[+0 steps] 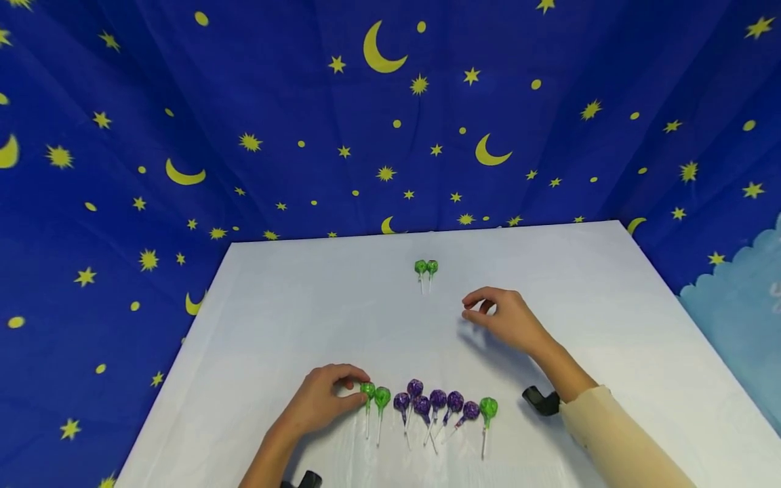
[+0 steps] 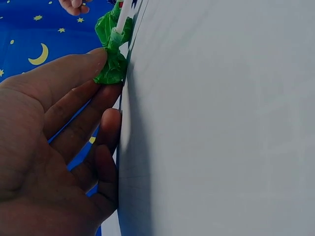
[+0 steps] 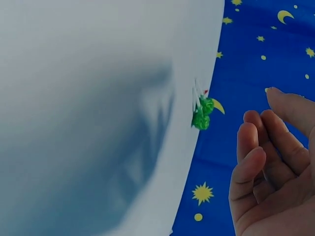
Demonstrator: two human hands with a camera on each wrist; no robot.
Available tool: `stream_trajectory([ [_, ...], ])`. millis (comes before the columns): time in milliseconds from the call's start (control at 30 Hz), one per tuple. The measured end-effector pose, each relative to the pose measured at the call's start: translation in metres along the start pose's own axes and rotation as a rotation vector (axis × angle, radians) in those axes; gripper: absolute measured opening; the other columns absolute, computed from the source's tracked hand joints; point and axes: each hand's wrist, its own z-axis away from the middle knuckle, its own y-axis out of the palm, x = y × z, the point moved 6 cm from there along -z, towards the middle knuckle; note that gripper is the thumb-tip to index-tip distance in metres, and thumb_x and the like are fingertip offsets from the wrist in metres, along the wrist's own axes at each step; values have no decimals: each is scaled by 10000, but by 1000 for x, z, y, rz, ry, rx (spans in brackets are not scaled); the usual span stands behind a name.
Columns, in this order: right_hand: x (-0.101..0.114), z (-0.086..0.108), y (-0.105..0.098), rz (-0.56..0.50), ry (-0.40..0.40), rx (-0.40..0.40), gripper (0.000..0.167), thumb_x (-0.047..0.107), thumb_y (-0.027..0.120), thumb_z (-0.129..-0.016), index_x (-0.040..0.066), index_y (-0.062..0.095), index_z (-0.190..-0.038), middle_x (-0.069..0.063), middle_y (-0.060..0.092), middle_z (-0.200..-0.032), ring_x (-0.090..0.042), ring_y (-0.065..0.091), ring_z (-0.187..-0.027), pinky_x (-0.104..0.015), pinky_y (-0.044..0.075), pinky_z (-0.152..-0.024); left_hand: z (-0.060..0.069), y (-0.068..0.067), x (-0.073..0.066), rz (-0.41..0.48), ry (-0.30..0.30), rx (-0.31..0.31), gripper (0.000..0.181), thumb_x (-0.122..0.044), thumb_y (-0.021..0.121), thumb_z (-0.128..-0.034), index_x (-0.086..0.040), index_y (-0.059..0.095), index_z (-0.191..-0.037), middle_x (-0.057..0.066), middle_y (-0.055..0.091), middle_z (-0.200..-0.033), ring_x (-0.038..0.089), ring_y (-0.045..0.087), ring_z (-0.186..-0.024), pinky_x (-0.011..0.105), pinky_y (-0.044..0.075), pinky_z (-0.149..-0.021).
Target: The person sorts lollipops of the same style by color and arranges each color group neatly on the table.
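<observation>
My left hand (image 1: 322,398) pinches the wrapped head of a green lollipop (image 1: 367,390) between thumb and fingers. In the left wrist view its green wrapper (image 2: 111,69) sits at the thumb tip. A second green lollipop (image 1: 382,397) lies just right of it. Farther right is a cluster of several purple lollipops (image 1: 438,398), some sticks crossing, with another green lollipop (image 1: 489,408) at its right end. My right hand (image 1: 503,317) hovers over the table, fingers loosely bent and holding nothing. Up and to its left, two green lollipops (image 1: 432,266) lie side by side, sticks toward me.
The lollipops lie on a white table (image 1: 293,298). A blue curtain (image 1: 293,88) with yellow moons and stars stands behind the far edge and along the left. Light-blue cloth (image 1: 738,318) hangs at the right. A black strap-like piece (image 1: 540,401) is under the right wrist.
</observation>
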Motion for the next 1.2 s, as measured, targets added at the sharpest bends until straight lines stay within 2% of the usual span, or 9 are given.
stream_trajectory([
  [233, 1, 16, -3, 13, -34, -1, 253, 345, 739, -857, 191, 718, -1056, 88, 650, -861, -129, 577, -752, -341, 441, -610, 2, -2, -1, -1, -13, -12, 216, -366, 758, -828, -348, 698, -1035, -211, 627, -918, 78, 559, -836, 368, 425, -783],
  [400, 0, 28, 2, 1, -27, 30, 278, 353, 736, -858, 174, 719, -1070, 90, 648, -859, -154, 585, -739, -324, 459, -599, 5, -5, 0, -5, -26, -21, 210, -349, 766, -822, -346, 700, -1021, -204, 629, -918, 83, 556, -835, 390, 422, -782],
  [533, -2, 37, 5, 17, -27, 48, 273, 351, 741, -854, 171, 723, -1058, 118, 654, -899, -118, 588, -745, -304, 464, -604, 7, -4, 0, -5, -31, -15, 210, -346, 768, -821, -346, 701, -1020, -206, 626, -910, 83, 558, -835, 384, 418, -786],
  [833, -7, 68, 15, -24, -32, 220, 330, 373, 742, -844, 164, 697, -1095, 83, 647, -932, -104, 576, -722, -272, 455, -574, 4, -3, -2, -3, -29, -37, 217, -366, 760, -825, -346, 699, -1033, -213, 625, -932, 64, 558, -846, 373, 430, -790],
  [1033, -12, 88, 22, -39, -5, 247, 333, 420, 729, -842, 189, 694, -1079, 97, 627, -896, -99, 562, -698, -274, 446, -565, 2, -2, -3, 1, -36, -47, 223, -363, 769, -814, -333, 706, -1026, -187, 625, -899, 68, 554, -828, 367, 422, -790],
  [1200, -12, 102, 22, 28, 27, 239, 362, 483, 748, -797, 225, 698, -1045, 106, 618, -855, -72, 512, -632, -262, 414, -537, 0, 0, -4, 7, -40, -46, 216, -358, 769, -817, -334, 707, -1022, -177, 622, -893, 78, 554, -825, 367, 420, -788],
])
